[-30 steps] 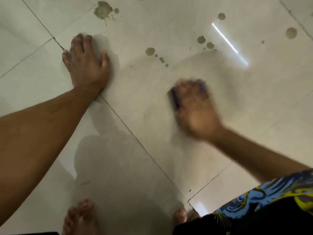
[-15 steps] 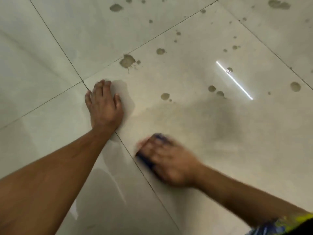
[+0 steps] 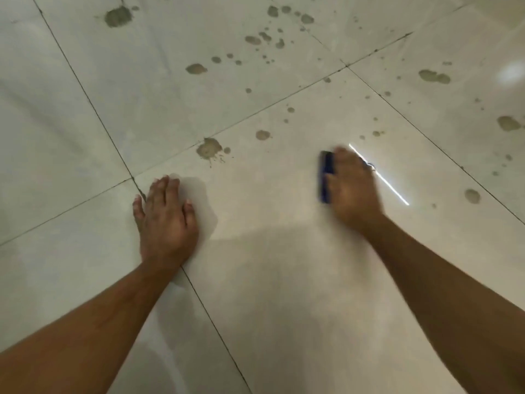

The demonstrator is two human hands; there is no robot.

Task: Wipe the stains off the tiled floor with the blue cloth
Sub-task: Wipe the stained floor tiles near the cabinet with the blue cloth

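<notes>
My right hand [image 3: 352, 189] presses the blue cloth [image 3: 325, 177] flat on the pale tiled floor [image 3: 270, 280]; only the cloth's left edge shows past my fingers, and the hand is blurred. My left hand [image 3: 166, 220] lies flat on the floor, fingers spread, beside a grout crossing and holding nothing. A large brown stain [image 3: 209, 149] with splatter sits just beyond my left hand. A smaller stain [image 3: 262, 135] lies between the two hands, farther out. Several more brown spots [image 3: 264, 38] dot the tiles beyond.
A bright streak of reflected light [image 3: 380, 176] runs past my right hand. More stains [image 3: 472, 196] lie to the right, with larger ones [image 3: 434, 76] at the far right. Dark grout lines [image 3: 93, 106] cross the floor.
My right hand has swept the cloth from near my left hand out to the right and farther away. The view has tilted up, showing more stained tiles. My left hand stays planted.
</notes>
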